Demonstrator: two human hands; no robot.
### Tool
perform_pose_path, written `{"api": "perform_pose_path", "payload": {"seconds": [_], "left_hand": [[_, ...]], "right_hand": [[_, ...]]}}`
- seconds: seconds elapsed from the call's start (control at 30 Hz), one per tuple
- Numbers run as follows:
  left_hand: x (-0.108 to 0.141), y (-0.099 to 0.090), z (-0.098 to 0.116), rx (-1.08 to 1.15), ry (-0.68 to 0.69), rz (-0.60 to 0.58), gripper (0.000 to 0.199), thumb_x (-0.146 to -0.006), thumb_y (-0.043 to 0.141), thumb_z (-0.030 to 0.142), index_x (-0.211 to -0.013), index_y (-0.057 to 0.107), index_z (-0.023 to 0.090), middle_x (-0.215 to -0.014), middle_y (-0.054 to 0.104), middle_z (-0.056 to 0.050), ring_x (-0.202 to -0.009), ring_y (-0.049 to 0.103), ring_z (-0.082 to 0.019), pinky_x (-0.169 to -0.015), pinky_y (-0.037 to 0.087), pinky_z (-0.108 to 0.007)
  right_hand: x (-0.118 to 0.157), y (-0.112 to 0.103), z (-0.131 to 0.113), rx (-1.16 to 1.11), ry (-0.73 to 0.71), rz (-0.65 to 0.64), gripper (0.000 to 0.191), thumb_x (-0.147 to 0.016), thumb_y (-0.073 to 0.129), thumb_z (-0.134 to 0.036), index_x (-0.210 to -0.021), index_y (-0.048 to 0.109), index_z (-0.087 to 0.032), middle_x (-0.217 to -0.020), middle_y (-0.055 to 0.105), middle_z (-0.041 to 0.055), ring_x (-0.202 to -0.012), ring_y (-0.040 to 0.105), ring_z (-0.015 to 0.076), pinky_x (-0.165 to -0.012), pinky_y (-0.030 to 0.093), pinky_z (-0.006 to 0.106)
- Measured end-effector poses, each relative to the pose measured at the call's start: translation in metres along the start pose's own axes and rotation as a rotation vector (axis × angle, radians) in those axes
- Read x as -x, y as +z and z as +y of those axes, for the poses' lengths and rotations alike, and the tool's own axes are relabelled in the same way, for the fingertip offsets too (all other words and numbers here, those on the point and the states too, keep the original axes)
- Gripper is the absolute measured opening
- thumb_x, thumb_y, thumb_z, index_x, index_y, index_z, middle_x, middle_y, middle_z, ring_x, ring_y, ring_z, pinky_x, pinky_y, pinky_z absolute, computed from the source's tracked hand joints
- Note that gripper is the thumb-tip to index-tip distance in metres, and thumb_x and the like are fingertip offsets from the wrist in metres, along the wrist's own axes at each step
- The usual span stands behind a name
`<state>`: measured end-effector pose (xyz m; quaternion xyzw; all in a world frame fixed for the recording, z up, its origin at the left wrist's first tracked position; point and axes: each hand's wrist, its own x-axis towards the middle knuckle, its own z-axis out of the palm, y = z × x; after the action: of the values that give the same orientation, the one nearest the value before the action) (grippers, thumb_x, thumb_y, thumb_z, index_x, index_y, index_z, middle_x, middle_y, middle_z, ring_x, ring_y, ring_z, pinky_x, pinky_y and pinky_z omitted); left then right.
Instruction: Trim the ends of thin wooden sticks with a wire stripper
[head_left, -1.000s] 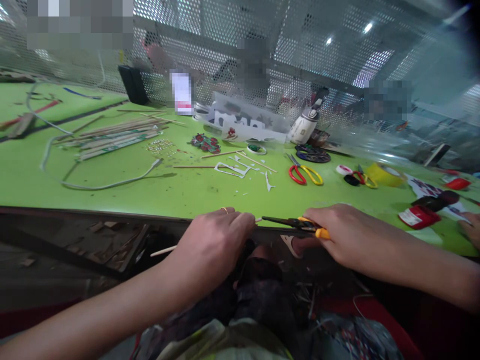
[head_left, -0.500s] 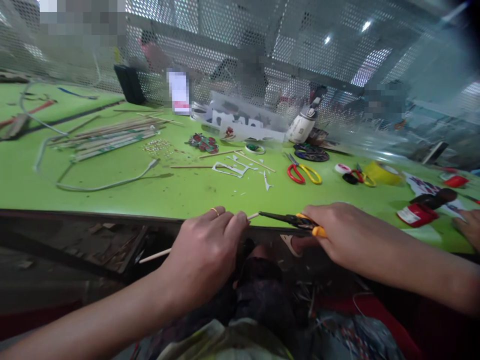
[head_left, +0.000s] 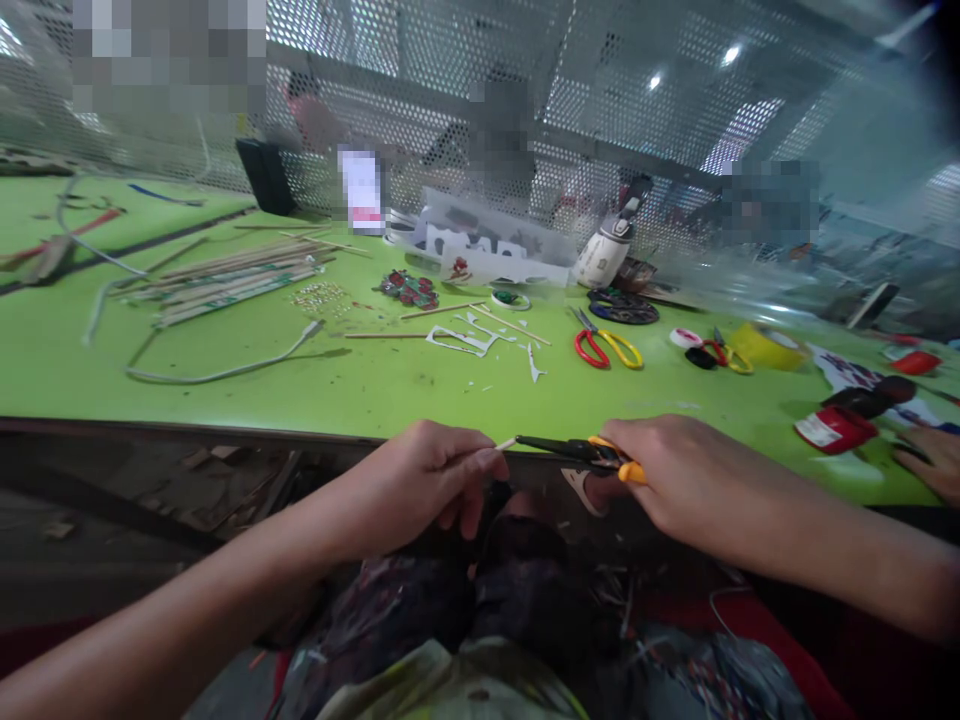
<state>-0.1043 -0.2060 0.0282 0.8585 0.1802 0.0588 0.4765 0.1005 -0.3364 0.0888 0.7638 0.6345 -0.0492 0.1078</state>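
The left hand [head_left: 439,468], at the middle of the near edge of the desk [head_left: 360,400], pinches a thin wooden stick [head_left: 505,444] between thumb and fingertips, the other fingers loosely curled below. A short pale length of the stick juts out past the fingertips towards the right hand [head_left: 667,465]; the rest is hidden by the left hand. The right hand, also at the near edge but farther right, is wrapped around the orange handles of a pair of black-nosed pliers [head_left: 564,449]. The pliers point left, and their narrow tip meets the free end of the stick, so the stick bridges the gap between the left fingertips and the tool; whether the tip grips the end or only touches it, I cannot tell. Farther in from that edge, beyond the pliers, lie scissors [head_left: 608,346] with one red and one yellow handle, and left of them a white scrap [head_left: 535,363]. A bundle of sticks [head_left: 232,285] lies towards the left end of the desk, with a white cable [head_left: 202,378] curving round it. Towards the right end are yellow tape [head_left: 769,347], a red jar [head_left: 834,431] and another person's hand [head_left: 936,462] near the edge.
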Motion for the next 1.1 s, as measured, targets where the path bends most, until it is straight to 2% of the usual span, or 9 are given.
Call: {"api": "perform_pose_path", "payload": {"seconds": [0.17, 0.23, 0.33, 0.43, 0.67, 0.73, 0.9, 1.0, 1.1], "left_hand": [[0.004, 0.017, -0.003, -0.685, 0.299, 0.517, 0.031, -0.094, 0.038, 0.016, -0.076, 0.062, 0.013, -0.058, 0.059, -0.003, -0.051, 0.050, -0.015, -0.049, 0.035, -0.026], [0.003, 0.022, -0.005, -0.927, 0.415, 0.608, 0.024, -0.090, 0.040, 0.010, -0.086, 0.064, 0.010, -0.067, 0.063, -0.007, -0.059, 0.055, -0.021, -0.053, 0.039, -0.030], [-0.003, 0.022, -0.007, -0.999, 0.439, 0.613, 0.024, -0.087, 0.042, 0.007, -0.095, 0.064, 0.008, -0.070, 0.064, -0.008, -0.064, 0.057, -0.023, -0.055, 0.041, -0.031], [-0.008, 0.012, -0.005, -0.780, 0.308, 0.520, 0.024, -0.092, 0.041, 0.013, -0.090, 0.065, 0.014, -0.068, 0.064, -0.005, -0.061, 0.056, -0.020, -0.055, 0.039, -0.028], [-0.004, -0.010, 0.001, 0.077, -0.038, -0.068, 0.044, -0.101, 0.033, 0.043, -0.082, 0.062, 0.017, -0.062, 0.065, 0.000, -0.053, 0.053, -0.011, -0.051, 0.039, -0.020], [-0.002, -0.004, -0.001, 0.028, 0.005, 0.007, 0.041, -0.100, 0.035, 0.037, -0.078, 0.062, 0.016, -0.060, 0.063, 0.000, -0.051, 0.051, -0.010, -0.050, 0.037, -0.020], [0.001, 0.019, -0.009, -0.739, 0.392, 0.567, 0.025, -0.091, 0.041, 0.011, -0.078, 0.062, 0.013, -0.060, 0.057, -0.003, -0.053, 0.048, -0.016, -0.051, 0.033, -0.027], [-0.004, 0.024, -0.011, -0.963, 0.432, 0.621, 0.021, -0.085, 0.043, 0.006, -0.088, 0.063, 0.011, -0.064, 0.060, -0.005, -0.059, 0.051, -0.021, -0.053, 0.037, -0.030], [-0.012, 0.019, -0.010, -0.890, 0.311, 0.564, 0.024, -0.088, 0.041, 0.008, -0.087, 0.064, 0.013, -0.063, 0.060, -0.005, -0.058, 0.052, -0.020, -0.052, 0.035, -0.029]], "right_hand": [[-0.001, -0.003, -0.001, -0.017, 0.024, -0.016, 0.012, -0.083, 0.057, -0.012, -0.081, 0.066, -0.020, -0.075, 0.071, 0.0080, -0.072, 0.066, 0.0225, -0.058, 0.035, 0.029], [-0.004, -0.003, 0.001, -0.036, 0.013, -0.027, 0.012, -0.084, 0.056, -0.014, -0.080, 0.066, -0.019, -0.075, 0.071, 0.0083, -0.072, 0.067, 0.0224, -0.059, 0.035, 0.029], [-0.008, -0.001, 0.006, -0.045, -0.001, -0.020, 0.017, -0.083, 0.053, -0.011, -0.084, 0.067, -0.019, -0.078, 0.072, 0.0092, -0.077, 0.068, 0.0234, -0.060, 0.037, 0.029], [-0.010, 0.001, 0.009, -0.045, 0.015, -0.009, 0.016, -0.083, 0.053, -0.011, -0.084, 0.067, -0.019, -0.078, 0.072, 0.0090, -0.077, 0.068, 0.0239, -0.060, 0.037, 0.029], [0.001, 0.001, 0.006, -0.003, 0.027, -0.004, 0.017, -0.081, 0.053, -0.007, -0.083, 0.065, -0.019, -0.076, 0.071, 0.0082, -0.072, 0.066, 0.0214, -0.059, 0.035, 0.028], [0.003, -0.001, 0.004, -0.008, 0.038, -0.012, 0.021, -0.079, 0.051, -0.004, -0.084, 0.065, -0.019, -0.077, 0.071, 0.0081, -0.075, 0.066, 0.0219, -0.060, 0.035, 0.029], [0.000, -0.003, 0.004, -0.037, 0.026, -0.017, 0.024, -0.078, 0.049, -0.002, -0.084, 0.065, -0.019, -0.076, 0.071, 0.0083, -0.079, 0.067, 0.0229, -0.062, 0.036, 0.029], [-0.008, 0.000, 0.009, -0.032, -0.005, 0.003, 0.023, -0.081, 0.047, -0.005, -0.083, 0.065, -0.018, -0.075, 0.071, 0.0094, -0.077, 0.067, 0.0228, -0.060, 0.035, 0.029], [-0.015, 0.005, 0.013, 0.005, -0.017, 0.021, 0.020, -0.081, 0.047, -0.006, -0.082, 0.065, -0.017, -0.075, 0.071, 0.0097, -0.071, 0.066, 0.0217, -0.056, 0.033, 0.029]]}}
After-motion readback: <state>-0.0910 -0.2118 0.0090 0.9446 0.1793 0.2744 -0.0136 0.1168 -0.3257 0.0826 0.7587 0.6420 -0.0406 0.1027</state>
